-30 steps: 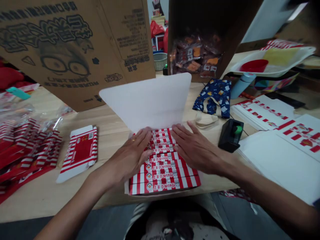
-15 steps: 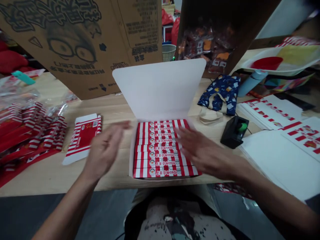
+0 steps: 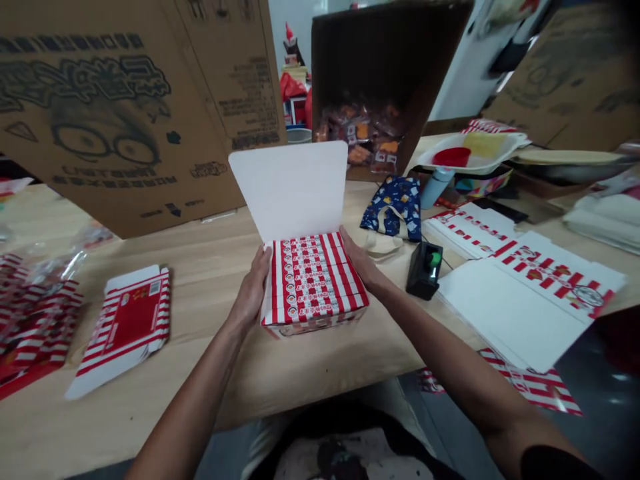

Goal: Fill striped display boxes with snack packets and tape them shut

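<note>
Fingers (image 3: 262, 261): here they are on my feed, grasping from both sides, the left hand (image 3: 251, 291) against the left wall of the striped box (image 3: 320, 325), the right hand (image 3: 358, 260) on its right wall; the right fingertips are hidden, so I can't tell how hard they press.
Striped box: it sits between my two hands, seemingly resting on the worktop (image 3: 300, 383); an uneven push could skew it.
Packs (image 3: 313, 277): tight row inside the box, and I'm wary here, since too hard a squeeze could bow the walls and ride one pack up.
Lid (image 3: 295, 190): standing open at the back of the box; one jolt might flop it forward onto the packs.
Brown carton (image 3: 140, 133): behind the box and to its left; shove too far back and the lid could crumple against it.
Cream strap (image 3: 385, 248): just right of the box, near my right hand; a careless sweep might snag it and drag the blue bag (image 3: 395, 207) along.
Tape dispenser (image 3: 424, 270): farther right of the box; my forearm could clip it if the elbow swings wide.
Card blanks (image 3: 505, 327): well right of the box, one corner jutting past the worktop edge, and that same elbow might knock them down.
</note>
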`<state>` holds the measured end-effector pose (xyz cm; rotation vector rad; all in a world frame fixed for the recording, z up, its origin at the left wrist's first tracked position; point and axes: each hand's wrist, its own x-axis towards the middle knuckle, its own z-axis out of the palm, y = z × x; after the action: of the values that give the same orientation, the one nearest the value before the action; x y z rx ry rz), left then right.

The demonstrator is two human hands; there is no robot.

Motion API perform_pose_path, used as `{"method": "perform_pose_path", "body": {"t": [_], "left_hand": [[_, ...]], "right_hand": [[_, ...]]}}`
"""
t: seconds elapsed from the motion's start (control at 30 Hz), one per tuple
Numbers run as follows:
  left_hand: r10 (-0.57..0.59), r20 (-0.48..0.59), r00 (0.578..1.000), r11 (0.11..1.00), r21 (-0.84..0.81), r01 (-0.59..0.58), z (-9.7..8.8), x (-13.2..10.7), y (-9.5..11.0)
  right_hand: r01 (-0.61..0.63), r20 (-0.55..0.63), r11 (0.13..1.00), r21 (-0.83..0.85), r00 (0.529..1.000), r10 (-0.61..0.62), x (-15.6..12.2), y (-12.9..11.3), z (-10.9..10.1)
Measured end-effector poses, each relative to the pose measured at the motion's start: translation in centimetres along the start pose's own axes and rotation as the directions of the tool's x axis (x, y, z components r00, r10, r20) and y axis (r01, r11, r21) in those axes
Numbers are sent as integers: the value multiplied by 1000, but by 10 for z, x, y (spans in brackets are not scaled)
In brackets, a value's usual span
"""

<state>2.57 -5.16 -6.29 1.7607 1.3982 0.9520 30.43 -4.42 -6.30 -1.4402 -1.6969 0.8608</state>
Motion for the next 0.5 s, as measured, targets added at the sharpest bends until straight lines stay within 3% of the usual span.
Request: {"method": "perform_pose_path", "body": {"t": [0.1, 0.17, 0.27, 0.33, 0.4, 0.5], "left_hand": [[8, 14, 1000, 1000, 2, -8, -3, 20, -6], [94, 34, 995, 990, 104, -97, -4, 27, -8], [219, 114, 969, 936, 257, -241, -5, 34, -9], [223, 99, 970, 945, 222, -240, -5, 36, -11], [143, 23, 989, 986, 88, -145, -4, 35, -14], [13, -68, 998, 993, -115, -21, -1, 32, -18]], "right_hand": [[-31, 16, 994, -105, 999, 33, 11, 0, -4], [-38, 4, 969, -243, 999, 40, 13, -2, 0], [28, -35, 932, -362, 998, -44, 14, -4, 6], [57, -72, 963, -265, 994, -79, 16, 0, 8], [25, -126, 998, -55, 992, -32, 20, 8, 10], [-17, -193, 970, 243, 979, 65, 30, 23, 13]]}}
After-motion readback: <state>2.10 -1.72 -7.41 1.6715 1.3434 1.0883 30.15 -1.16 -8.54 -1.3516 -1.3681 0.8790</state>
